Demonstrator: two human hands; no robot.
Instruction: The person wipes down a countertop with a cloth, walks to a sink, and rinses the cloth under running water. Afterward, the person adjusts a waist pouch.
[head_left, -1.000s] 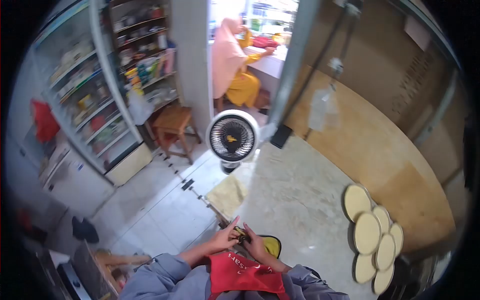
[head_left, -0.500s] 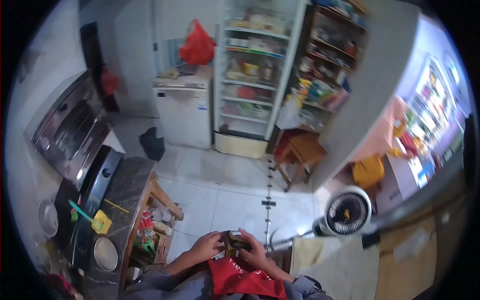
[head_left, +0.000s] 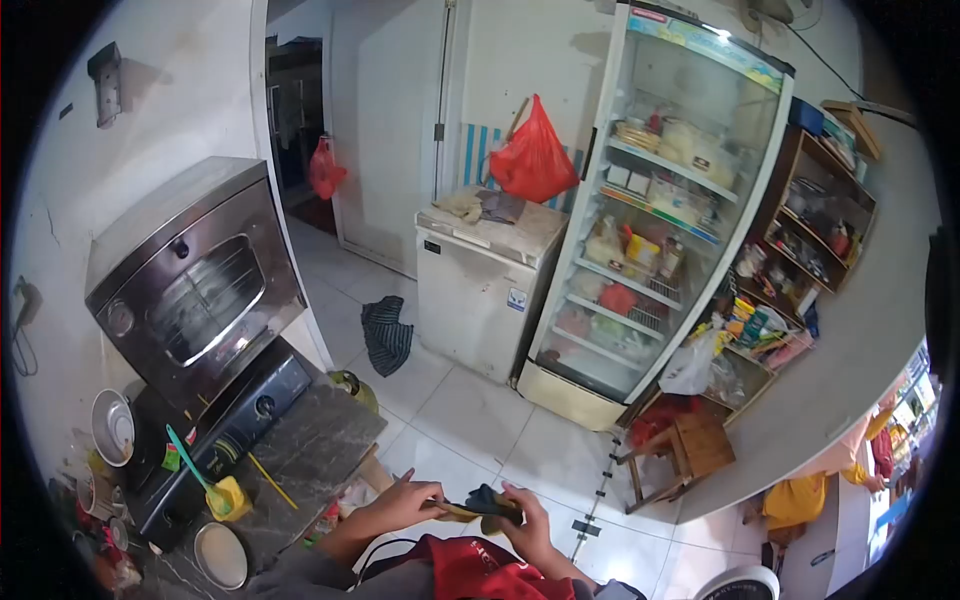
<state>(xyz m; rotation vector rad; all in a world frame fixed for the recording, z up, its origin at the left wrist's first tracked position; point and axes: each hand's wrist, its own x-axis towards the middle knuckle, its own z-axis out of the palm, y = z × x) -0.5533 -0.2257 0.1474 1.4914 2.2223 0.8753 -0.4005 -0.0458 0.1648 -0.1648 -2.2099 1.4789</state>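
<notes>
My left hand (head_left: pixel 402 504) is low in the middle of the view, its thumb and fingers pinching one end of a small dark item with a yellowish-brown strip (head_left: pixel 484 503). The other end is gripped in my right hand (head_left: pixel 527 520). This item is stretched level between both hands, in front of a red garment (head_left: pixel 465 568) on my body. Its exact kind cannot be made out.
On the left, a dark counter (head_left: pixel 345 425) bears a bowl (head_left: pixel 221 556), a gas stove (head_left: pixel 265 405) and a steel oven (head_left: pixel 200 280). Ahead stand a white chest freezer (head_left: pixel 475 300) and a glass-door fridge (head_left: pixel 650 230). A wooden stool (head_left: pixel 700 445) and a person in yellow (head_left: pixel 797 500) are at right.
My view has swung left, so the room appears shifted to the right, with the fan mostly out of frame. The small item now lies flatter and longer between my hands, which are farther apart.
</notes>
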